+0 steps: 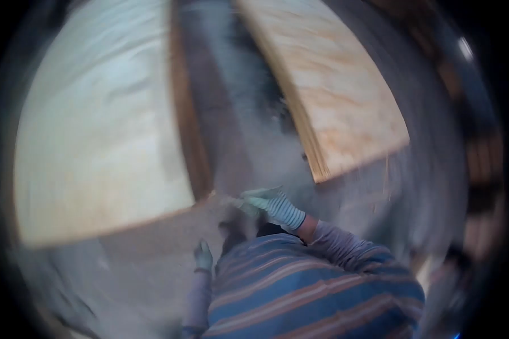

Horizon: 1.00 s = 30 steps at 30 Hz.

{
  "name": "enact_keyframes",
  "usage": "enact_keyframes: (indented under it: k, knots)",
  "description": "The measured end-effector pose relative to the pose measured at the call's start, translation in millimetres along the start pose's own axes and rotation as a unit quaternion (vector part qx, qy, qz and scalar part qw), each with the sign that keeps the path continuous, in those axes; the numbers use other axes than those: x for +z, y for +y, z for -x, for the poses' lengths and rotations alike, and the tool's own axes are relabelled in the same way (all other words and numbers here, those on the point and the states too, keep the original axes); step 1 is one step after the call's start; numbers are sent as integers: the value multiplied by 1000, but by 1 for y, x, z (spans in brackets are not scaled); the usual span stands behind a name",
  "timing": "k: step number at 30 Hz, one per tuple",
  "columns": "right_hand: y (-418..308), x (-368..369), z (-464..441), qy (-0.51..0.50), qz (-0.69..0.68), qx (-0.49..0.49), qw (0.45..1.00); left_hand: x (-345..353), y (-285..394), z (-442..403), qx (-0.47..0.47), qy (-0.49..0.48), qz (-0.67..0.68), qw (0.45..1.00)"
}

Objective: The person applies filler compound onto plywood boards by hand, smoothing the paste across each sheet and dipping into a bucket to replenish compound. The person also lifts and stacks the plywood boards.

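My right hand (274,208), in a pale glove with a striped cuff, is in front of my body between the two wood stacks. Its fingers look closed round something pale and thin that blur hides. Lower and to the left, my left hand (203,257) hangs beside my body in a pale glove, its fingers too blurred to read. It touches nothing that I can make out. A large pale wood stack (102,130) lies on the left, and a second stack (339,85) on the right has layered edges.
The grey floor (266,152) shows between the stacks and in front of my feet. Blurred brown and dark shapes line the far right. Another person (449,277), partly visible and blurred, seems to be at the lower right.
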State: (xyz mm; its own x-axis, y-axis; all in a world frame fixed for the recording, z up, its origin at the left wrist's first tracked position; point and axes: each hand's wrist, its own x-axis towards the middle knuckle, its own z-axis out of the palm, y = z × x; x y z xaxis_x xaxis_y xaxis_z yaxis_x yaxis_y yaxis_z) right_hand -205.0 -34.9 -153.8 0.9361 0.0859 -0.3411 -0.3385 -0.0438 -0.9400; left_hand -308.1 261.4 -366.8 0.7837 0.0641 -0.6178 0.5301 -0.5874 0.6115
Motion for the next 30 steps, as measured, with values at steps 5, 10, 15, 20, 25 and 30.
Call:
enact_keyframes:
  k: [5, 10, 15, 20, 25, 30]
  knots:
    - [45, -97, 135, 319, -156, 37, 934, 13, -34, -27, 150, -233, -354, 893]
    - [139, -137, 287, 590, 81, 91, 798, 39, 61, -68, 130, -233, -274, 924]
    - [206, -131, 437, 866, -123, 46, 482, 127, 111, -192, 172, -350, -136, 911]
    - [168, -134, 535, 906, -49, -14, 421, 167, 226, -120, 287, -389, -307, 820]
    - [212, -183, 593, 878, -212, -194, 383, 225, 277, -57, 347, -421, -394, 740]
    - [450, -247, 612, 834, -385, 124, 375, 288, 301, -15, 251, -390, -568, 680]
